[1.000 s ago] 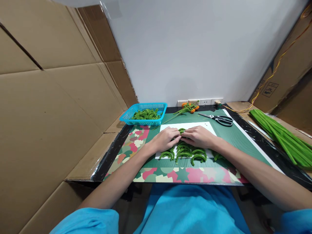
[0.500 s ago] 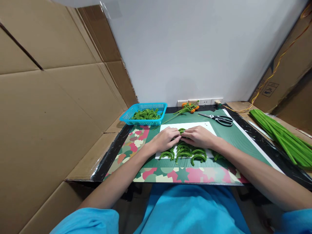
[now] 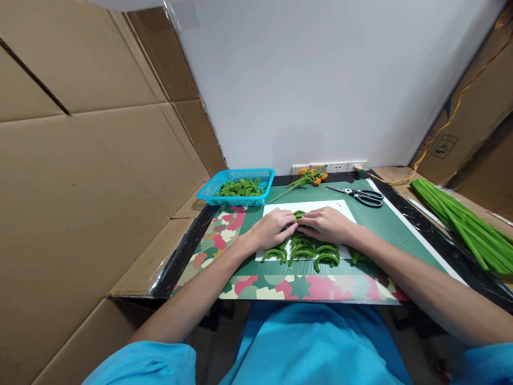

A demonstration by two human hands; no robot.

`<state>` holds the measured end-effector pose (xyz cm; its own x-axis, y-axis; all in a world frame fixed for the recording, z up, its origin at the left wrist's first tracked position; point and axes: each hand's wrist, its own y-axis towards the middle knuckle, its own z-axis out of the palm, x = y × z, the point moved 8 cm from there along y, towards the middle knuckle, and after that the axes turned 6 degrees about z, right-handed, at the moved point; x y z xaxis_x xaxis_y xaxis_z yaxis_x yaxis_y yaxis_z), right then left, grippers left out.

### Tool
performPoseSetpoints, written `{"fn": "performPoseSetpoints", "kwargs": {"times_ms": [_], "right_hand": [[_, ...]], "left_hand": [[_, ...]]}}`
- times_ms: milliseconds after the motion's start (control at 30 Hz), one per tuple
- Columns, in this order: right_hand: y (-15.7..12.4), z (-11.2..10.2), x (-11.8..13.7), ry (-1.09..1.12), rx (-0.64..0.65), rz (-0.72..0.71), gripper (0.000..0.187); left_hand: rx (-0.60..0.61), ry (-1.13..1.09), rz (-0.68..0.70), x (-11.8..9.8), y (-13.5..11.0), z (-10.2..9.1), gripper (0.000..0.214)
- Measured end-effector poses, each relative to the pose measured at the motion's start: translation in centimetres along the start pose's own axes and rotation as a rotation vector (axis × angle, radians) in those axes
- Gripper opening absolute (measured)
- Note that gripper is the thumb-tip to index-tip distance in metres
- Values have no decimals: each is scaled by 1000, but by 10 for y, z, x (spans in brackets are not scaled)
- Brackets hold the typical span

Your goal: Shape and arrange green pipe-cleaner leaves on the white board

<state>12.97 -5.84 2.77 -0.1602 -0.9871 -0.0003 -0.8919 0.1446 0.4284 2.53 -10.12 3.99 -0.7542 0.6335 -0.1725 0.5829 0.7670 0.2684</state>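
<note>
Two hands are working here: your left hand (image 3: 276, 229) and your right hand (image 3: 326, 224) are bending their fingers inward, tips nearly meeting around the green curls (image 3: 302, 251) in the middle of one white sheet (image 3: 348, 214). I cannot tell whether either is pinching a curl, as the fingers are hiding the contact. Four clusters of curls are showing on your side of your hands, the rightmost partly hiding under your right forearm; the overlapping is making single curls uncountable. One blue basket (image 3: 236, 202) is holding more of them, one pair of scissors (image 3: 366, 198) is lying beyond your right hand, one bunch of orange flowers (image 3: 315, 176) is lying near the wall, and one bundle of green stems (image 3: 460, 227) is lying far right. Compared with half a second ago, your hands and the curls are keeping the same places.
</note>
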Motion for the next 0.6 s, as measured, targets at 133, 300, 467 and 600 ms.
{"fn": "performPoseSetpoints", "kwargs": {"times_ms": [133, 300, 467, 600], "right_hand": [[0, 0, 0, 3, 4, 3, 32], [0, 0, 0, 12, 6, 5, 31], [0, -1, 1, 10, -1, -2, 31], [0, -1, 1, 0, -5, 1, 32]], "left_hand": [[3, 2, -7, -1, 0, 0, 36], [10, 1, -7, -1, 0, 0, 35], [12, 1, -4, 0, 0, 0, 35], [20, 4, -1, 0, 0, 1, 36]]}}
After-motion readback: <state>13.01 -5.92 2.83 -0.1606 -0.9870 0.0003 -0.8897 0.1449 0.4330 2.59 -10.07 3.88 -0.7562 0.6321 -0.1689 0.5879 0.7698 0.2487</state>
